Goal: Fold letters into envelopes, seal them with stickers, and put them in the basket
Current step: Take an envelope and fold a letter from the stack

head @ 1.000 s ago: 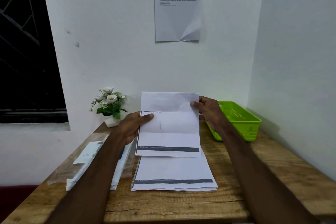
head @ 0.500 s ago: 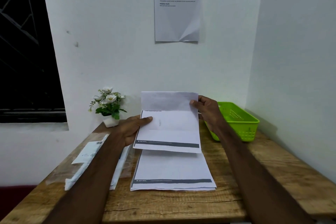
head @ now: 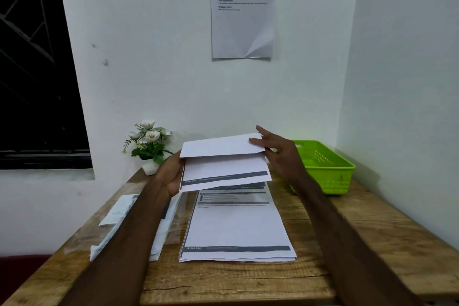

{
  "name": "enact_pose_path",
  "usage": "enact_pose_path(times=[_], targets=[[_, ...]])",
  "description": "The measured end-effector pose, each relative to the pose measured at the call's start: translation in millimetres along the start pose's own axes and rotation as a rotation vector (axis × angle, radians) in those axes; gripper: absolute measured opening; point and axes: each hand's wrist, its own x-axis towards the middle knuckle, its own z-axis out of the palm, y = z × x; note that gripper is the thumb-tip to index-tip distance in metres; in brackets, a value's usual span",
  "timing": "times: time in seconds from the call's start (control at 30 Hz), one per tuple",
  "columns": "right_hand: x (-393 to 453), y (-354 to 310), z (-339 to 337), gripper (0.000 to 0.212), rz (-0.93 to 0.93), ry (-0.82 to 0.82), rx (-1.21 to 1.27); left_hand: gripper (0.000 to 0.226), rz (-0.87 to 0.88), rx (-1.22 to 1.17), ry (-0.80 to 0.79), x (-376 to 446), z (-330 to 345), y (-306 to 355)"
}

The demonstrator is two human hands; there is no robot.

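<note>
From the head view, two hands hold one letter [head: 224, 164] above the wooden table [head: 248, 278], its top part folded forward over the rest. The left hand [head: 171, 174] grips the letter's left edge, thumb on the front and the fingers hidden behind the sheet. The right hand [head: 278, 154] pinches the folded top right corner between thumb and fingers [head: 257, 141], with one finger lifted straight above the paper. Beneath the held sheet, one stack of printed letters [head: 236, 228] lies flat on the table; the number of sheets in it cannot be counted. To its left lies one clear plastic pack of white envelopes [head: 119, 213], partly covered by the left forearm. One green basket [head: 327, 169] stands at the table's far right corner. One small pot of white flowers [head: 149, 146] stands by the wall, and one printed notice [head: 242, 7] hangs above.
</note>
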Motion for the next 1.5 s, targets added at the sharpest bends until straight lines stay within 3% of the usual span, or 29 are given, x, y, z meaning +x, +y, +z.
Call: enact_pose_path(times=[0.2, 0.43, 0.6, 0.7, 0.77, 0.83, 0.97, 1.17, 1.33, 1.5], targets=[[-10, -1, 3, 0.058, -0.080, 0.037, -0.264, 0.059, 0.039, -0.032, 0.003, 2, 2, 0], [-17, 6, 11, 0.053, -0.130, 0.055, -0.450, 0.035, 0.164, 0.070, 0.040, 3, 3, -6], [-14, 2, 10, 0.057, -0.077, 0.242, -0.445, 0.039, 0.192, 0.052, 0.086, 11, -2, -8], [-1, -15, 15, 0.045, -0.048, 0.342, -0.396, 0.039, 0.201, 0.056, 0.079, 13, -2, -9], [10, -29, 26, 0.031, -0.068, 0.295, -0.412, 0.039, 0.204, 0.061, 0.060, 12, 0, -10], [22, -43, 41, 0.024, -0.042, 0.139, -0.420, 0.038, 0.209, 0.079, 0.040, 8, 5, -10], [36, -59, 69, 0.032, 0.035, -0.124, -0.403, 0.035, 0.197, 0.113, -0.012, 0, 11, -10], [46, -72, 83, 0.039, 0.056, -0.203, -0.439, 0.036, 0.176, 0.155, -0.037, 0, 12, -12], [44, -70, 69, 0.024, 0.100, -0.254, -0.390, 0.026, 0.218, 0.134, 0.018, 3, 8, -11], [40, -46, 28, 0.018, 0.211, -0.260, -0.359, 0.032, 0.228, 0.110, 0.073, 9, 1, -7]])
